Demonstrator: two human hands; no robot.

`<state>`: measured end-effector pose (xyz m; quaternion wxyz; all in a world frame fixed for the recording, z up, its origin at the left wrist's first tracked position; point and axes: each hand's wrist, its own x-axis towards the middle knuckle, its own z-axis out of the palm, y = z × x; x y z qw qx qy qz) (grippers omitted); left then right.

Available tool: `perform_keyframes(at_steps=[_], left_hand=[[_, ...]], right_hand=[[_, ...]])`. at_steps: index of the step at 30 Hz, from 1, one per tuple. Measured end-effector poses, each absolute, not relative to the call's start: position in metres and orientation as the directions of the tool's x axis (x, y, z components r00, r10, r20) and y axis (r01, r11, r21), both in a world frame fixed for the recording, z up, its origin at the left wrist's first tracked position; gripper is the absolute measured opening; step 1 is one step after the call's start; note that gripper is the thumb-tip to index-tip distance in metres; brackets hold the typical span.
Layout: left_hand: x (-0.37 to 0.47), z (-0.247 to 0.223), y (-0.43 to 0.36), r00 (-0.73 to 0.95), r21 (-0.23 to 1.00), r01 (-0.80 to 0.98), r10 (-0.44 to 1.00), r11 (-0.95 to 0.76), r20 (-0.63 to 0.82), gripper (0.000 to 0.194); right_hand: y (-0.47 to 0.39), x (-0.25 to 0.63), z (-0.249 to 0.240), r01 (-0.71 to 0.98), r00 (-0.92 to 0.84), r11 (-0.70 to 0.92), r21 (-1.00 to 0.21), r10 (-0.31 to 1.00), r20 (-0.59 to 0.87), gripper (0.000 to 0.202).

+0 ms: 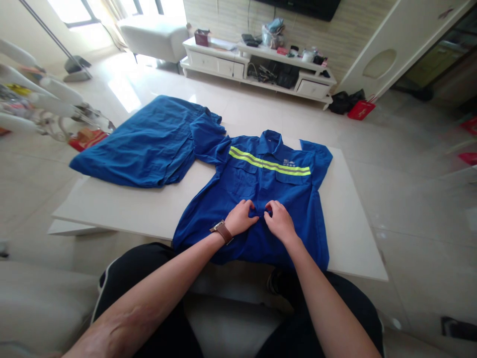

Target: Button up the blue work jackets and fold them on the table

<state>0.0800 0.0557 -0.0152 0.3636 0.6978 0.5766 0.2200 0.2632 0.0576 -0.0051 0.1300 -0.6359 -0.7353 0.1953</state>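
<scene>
A blue work jacket (238,181) lies front side up, its collar at the far end and a yellow-and-grey reflective stripe (268,163) across the chest. My left hand (242,217), with a brown-strapped watch (222,230) on the wrist, pinches the cloth at the jacket's front middle. Just right of it, my right hand (278,220) pinches the other side of the front placket. Both hands are closed on the fabric, a small gap between them; whether a button is in the fingers is hidden. The jacket's lower hem hangs over the near table edge.
Another blue garment (149,141) lies folded on the left of the white table (357,219). Beyond stand a white TV cabinet (219,64) with items on top and a pale padded bench (154,37). A red bag (360,110) rests on the floor.
</scene>
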Motion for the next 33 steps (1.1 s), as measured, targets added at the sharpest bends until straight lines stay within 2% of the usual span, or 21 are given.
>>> perform_keyframes(at_steps=[3, 7, 11, 14, 16, 19, 22, 25, 30, 33], left_hand=[[0.076, -0.011, 0.054, 0.214, 0.657, 0.749, 0.97, -0.089, -0.112, 0.037], [0.066, -0.013, 0.044, 0.229, 0.484, 0.872, 0.935, -0.074, -0.271, 0.061], [0.059, -0.008, 0.029, 0.16, 0.297, 0.954, 0.906, -0.04, -0.391, 0.063], [0.058, 0.003, 0.024, 0.104, 0.219, 0.975, 0.927, -0.024, -0.361, 0.057], [0.057, 0.007, 0.026, 0.134, 0.213, 0.974, 0.944, -0.07, -0.3, 0.051], [0.058, 0.005, 0.033, 0.297, 0.276, 0.933, 0.929, -0.233, -0.219, 0.046], [0.059, -0.002, 0.037, 0.411, 0.344, 0.884, 0.876, -0.316, -0.251, 0.058], [0.061, -0.006, 0.036, 0.423, 0.346, 0.887, 0.841, -0.307, -0.338, 0.068], [0.063, -0.003, 0.033, 0.431, 0.311, 0.891, 0.83, -0.33, -0.354, 0.065], [0.064, 0.001, 0.033, 0.451, 0.288, 0.884, 0.833, -0.368, -0.32, 0.053]], right_hand=[[0.054, 0.267, -0.01, 0.907, -0.186, 0.148, -0.394, 0.981, -0.061, 0.027], [0.045, 0.276, -0.016, 0.929, -0.205, 0.134, -0.345, 0.962, -0.179, 0.045], [0.041, 0.284, -0.008, 0.925, -0.281, 0.181, -0.334, 0.918, -0.279, 0.035], [0.04, 0.285, 0.002, 0.929, -0.265, 0.153, -0.336, 0.911, -0.317, 0.024], [0.041, 0.282, 0.004, 0.93, -0.275, 0.178, -0.321, 0.918, -0.286, 0.022], [0.043, 0.275, 0.003, 0.9, -0.345, 0.267, -0.345, 0.919, -0.189, 0.023], [0.046, 0.266, -0.002, 0.857, -0.393, 0.311, -0.41, 0.91, -0.132, 0.035], [0.046, 0.257, -0.006, 0.861, -0.399, 0.312, -0.402, 0.904, -0.152, 0.048], [0.044, 0.245, -0.01, 0.909, -0.361, 0.294, -0.294, 0.909, -0.209, 0.071], [0.046, 0.241, -0.008, 0.924, -0.329, 0.272, -0.27, 0.924, -0.195, 0.058]])
